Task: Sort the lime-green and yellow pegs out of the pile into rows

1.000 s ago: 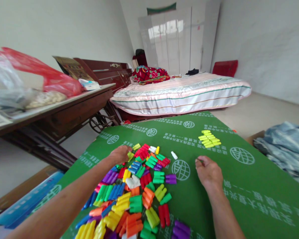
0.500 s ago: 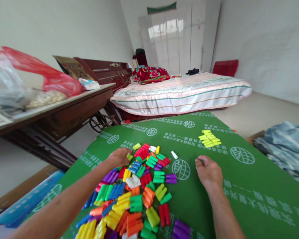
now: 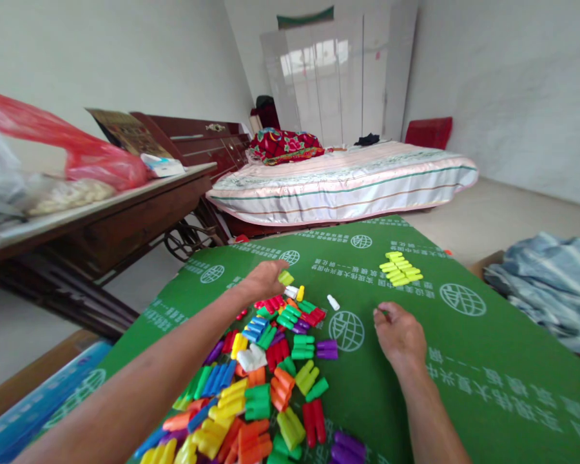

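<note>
A heap of coloured plastic pieces (image 3: 265, 380) lies on a green printed sheet (image 3: 464, 348) in front of me. My left hand (image 3: 265, 279) reaches over the far end of the heap, fingers closed on a yellow-green piece (image 3: 285, 278). My right hand (image 3: 400, 334) rests on the sheet to the right of the heap, fingers curled, with a small green bit at its fingertips. A neat group of yellow-green pieces (image 3: 399, 270) lies farther off to the right. A single white piece (image 3: 334, 302) lies between the heap and my right hand.
A wooden table (image 3: 101, 212) with a red plastic bag (image 3: 91, 161) stands on the left. A bed (image 3: 348, 180) lies beyond the sheet. Blue cloth (image 3: 546, 283) is bunched at the right edge. A blue box (image 3: 24, 419) sits low on the left.
My left hand has moved forward and to the right, from the near-left edge of the heap to its far end, and now holds a yellow-green piece. My right hand has stayed put.
</note>
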`<action>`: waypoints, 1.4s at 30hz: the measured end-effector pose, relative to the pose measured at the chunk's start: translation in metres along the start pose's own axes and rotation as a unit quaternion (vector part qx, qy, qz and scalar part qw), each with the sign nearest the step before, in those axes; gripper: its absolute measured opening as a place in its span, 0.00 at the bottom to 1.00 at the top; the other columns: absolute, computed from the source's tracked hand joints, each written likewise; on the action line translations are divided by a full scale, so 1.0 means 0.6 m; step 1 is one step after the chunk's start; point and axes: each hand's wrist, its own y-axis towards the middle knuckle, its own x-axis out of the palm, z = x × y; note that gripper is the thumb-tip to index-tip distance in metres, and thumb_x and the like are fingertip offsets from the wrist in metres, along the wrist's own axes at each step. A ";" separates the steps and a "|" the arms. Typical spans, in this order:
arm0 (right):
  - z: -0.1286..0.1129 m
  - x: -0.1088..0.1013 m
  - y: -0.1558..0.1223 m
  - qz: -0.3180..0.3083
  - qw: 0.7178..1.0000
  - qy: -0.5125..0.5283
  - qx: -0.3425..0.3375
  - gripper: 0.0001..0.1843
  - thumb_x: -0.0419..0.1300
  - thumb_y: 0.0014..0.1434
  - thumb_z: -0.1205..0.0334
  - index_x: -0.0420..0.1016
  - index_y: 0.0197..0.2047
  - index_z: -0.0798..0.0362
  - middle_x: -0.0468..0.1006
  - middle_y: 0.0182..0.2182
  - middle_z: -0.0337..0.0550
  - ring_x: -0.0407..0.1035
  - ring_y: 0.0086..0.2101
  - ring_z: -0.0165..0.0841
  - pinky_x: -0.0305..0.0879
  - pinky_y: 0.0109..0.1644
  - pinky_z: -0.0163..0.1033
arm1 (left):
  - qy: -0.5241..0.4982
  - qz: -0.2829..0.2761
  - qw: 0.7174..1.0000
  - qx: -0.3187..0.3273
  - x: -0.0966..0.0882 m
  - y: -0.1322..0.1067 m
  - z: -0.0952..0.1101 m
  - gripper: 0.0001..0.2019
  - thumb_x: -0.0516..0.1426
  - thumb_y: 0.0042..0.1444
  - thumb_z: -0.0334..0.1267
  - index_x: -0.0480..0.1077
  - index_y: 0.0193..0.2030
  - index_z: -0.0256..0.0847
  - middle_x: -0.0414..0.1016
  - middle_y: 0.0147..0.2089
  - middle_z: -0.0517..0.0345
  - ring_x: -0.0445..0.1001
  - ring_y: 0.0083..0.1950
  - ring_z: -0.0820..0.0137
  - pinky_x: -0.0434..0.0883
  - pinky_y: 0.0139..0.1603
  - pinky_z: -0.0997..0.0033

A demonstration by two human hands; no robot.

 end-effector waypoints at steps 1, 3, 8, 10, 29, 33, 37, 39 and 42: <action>0.000 0.001 0.000 0.002 1.000 -0.002 -0.003 0.20 0.48 0.59 0.56 0.76 0.48 0.48 0.81 0.38 0.42 0.74 0.36 0.37 0.66 0.37 0.39 | -0.016 0.014 0.999 0.030 0.002 0.014 0.022 0.28 0.59 0.44 0.31 0.65 0.56 0.39 0.77 0.44 0.53 0.75 0.45 0.65 0.69 0.44 0.73; 0.001 0.002 0.000 0.008 1.000 -0.008 -0.007 0.20 0.48 0.59 0.56 0.76 0.48 0.48 0.81 0.37 0.42 0.74 0.35 0.37 0.65 0.36 0.38 | -0.031 0.023 0.997 0.064 0.007 0.045 0.068 0.29 0.60 0.44 0.32 0.65 0.57 0.40 0.76 0.47 0.53 0.74 0.47 0.66 0.69 0.47 0.74; 0.000 0.004 0.000 0.019 0.999 -0.021 -0.014 0.19 0.49 0.60 0.56 0.76 0.47 0.48 0.81 0.35 0.41 0.74 0.34 0.35 0.65 0.35 0.36 | -0.057 0.037 0.990 0.126 0.027 0.121 0.178 0.25 0.60 0.46 0.33 0.67 0.53 0.40 0.77 0.46 0.54 0.74 0.48 0.66 0.69 0.48 0.75; -0.002 0.003 -0.001 0.020 0.999 -0.027 -0.016 0.19 0.49 0.60 0.56 0.76 0.47 0.47 0.81 0.34 0.41 0.74 0.34 0.35 0.65 0.35 0.36 | -0.061 0.041 0.988 0.138 0.034 0.146 0.213 0.22 0.60 0.46 0.32 0.69 0.51 0.38 0.77 0.46 0.53 0.74 0.48 0.66 0.69 0.48 0.75; -0.010 0.003 0.000 0.026 0.998 -0.050 -0.010 0.18 0.49 0.60 0.58 0.76 0.47 0.47 0.81 0.35 0.43 0.74 0.36 0.36 0.63 0.35 0.36 | -0.092 0.056 0.980 0.168 0.086 0.236 0.311 0.15 0.57 0.48 0.27 0.72 0.44 0.37 0.77 0.46 0.48 0.74 0.50 0.66 0.69 0.50 0.75; -0.008 0.005 0.002 0.025 0.998 -0.054 -0.009 0.18 0.49 0.60 0.58 0.76 0.47 0.47 0.81 0.35 0.43 0.74 0.37 0.37 0.63 0.35 0.36 | -0.102 0.060 0.979 0.167 0.090 0.241 0.313 0.14 0.57 0.48 0.28 0.73 0.43 0.37 0.77 0.44 0.49 0.74 0.47 0.66 0.69 0.49 0.74; -0.008 0.006 0.001 0.025 0.998 -0.056 -0.010 0.18 0.49 0.60 0.58 0.76 0.47 0.47 0.81 0.34 0.43 0.74 0.36 0.36 0.63 0.34 0.36 | -0.112 0.061 0.978 0.163 0.091 0.243 0.319 0.12 0.57 0.50 0.29 0.74 0.42 0.36 0.78 0.43 0.48 0.74 0.46 0.67 0.69 0.48 0.74; -0.010 0.005 0.000 0.028 0.998 -0.055 -0.010 0.18 0.49 0.60 0.58 0.76 0.47 0.46 0.81 0.34 0.42 0.74 0.36 0.36 0.63 0.34 0.36 | -0.116 0.062 0.978 0.163 0.091 0.244 0.323 0.12 0.57 0.49 0.29 0.75 0.42 0.36 0.78 0.43 0.47 0.74 0.46 0.67 0.69 0.48 0.74; -0.011 0.005 -0.002 0.029 0.998 -0.050 -0.012 0.17 0.49 0.60 0.58 0.76 0.47 0.46 0.81 0.34 0.42 0.74 0.36 0.36 0.63 0.35 0.35 | -0.121 0.060 0.976 0.168 0.090 0.245 0.329 0.12 0.57 0.49 0.28 0.75 0.41 0.34 0.78 0.43 0.46 0.74 0.46 0.66 0.69 0.48 0.73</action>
